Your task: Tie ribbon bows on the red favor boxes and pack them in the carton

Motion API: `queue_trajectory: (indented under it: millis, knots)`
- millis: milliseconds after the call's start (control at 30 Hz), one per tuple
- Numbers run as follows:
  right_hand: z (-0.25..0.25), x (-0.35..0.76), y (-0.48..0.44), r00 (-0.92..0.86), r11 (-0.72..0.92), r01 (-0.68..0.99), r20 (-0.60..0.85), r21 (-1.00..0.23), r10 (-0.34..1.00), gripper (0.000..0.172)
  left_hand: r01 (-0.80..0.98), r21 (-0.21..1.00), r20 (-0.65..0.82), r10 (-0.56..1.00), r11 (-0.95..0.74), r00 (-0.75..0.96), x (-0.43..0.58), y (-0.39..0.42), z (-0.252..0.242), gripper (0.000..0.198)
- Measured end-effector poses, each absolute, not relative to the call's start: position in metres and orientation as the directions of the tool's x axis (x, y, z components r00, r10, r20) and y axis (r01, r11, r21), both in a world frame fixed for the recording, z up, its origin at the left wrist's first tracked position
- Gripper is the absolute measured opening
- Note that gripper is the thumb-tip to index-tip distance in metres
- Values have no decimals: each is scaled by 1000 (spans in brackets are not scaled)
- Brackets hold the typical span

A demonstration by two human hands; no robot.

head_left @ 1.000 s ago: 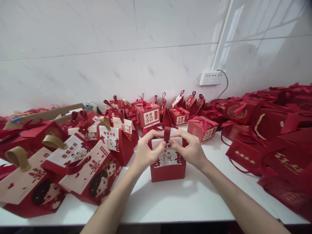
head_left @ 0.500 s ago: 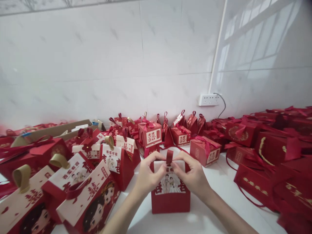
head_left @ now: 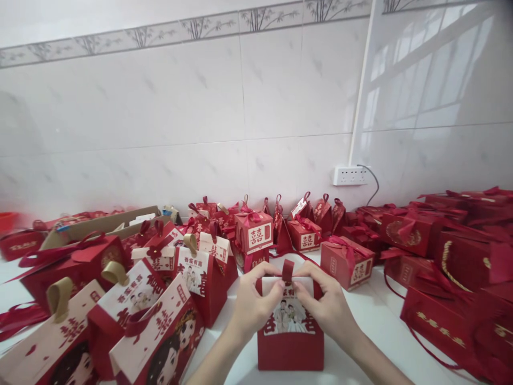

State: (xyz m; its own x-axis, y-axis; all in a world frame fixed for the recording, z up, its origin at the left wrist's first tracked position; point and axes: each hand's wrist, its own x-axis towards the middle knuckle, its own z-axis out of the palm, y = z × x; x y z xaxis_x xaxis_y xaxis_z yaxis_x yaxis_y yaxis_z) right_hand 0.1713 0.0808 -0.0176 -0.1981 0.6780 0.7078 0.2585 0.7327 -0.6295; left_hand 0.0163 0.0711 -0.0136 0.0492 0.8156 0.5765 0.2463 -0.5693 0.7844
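A small red gift box (head_left: 290, 342) with a white front flap showing a cartoon couple stands upright on the white counter (head_left: 372, 315) in front of me. A red ribbon loop (head_left: 287, 270) sticks up from its top. My left hand (head_left: 252, 305) pinches the top edge of the box left of the loop. My right hand (head_left: 326, 307) pinches the top edge right of the loop. Both hands have their fingers curled closed on the box top.
Several red and white gift boxes with gold or red loops (head_left: 132, 315) crowd the left. More small red boxes (head_left: 254, 235) line the tiled wall. Red paper bags (head_left: 449, 278) pile up at the right. A white power strip (head_left: 350, 175) is mounted on the wall.
The view has tilted upward, so the box and my hands sit lower in the picture. My hands keep their pinch on the box top beside the ribbon loop.
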Motion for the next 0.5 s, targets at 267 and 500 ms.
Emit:
queue_trajectory:
  millis: [267,500]
  knots:
    - [-15,192,90,-420,675,84,588,-733,691,57,250,789,580,815,-561,-3,16,74,-16,10]
    - [-18,213,107,-693,404,305,90,-862,715,34,263,764,611,791,-590,-1,15,74,-24,16]
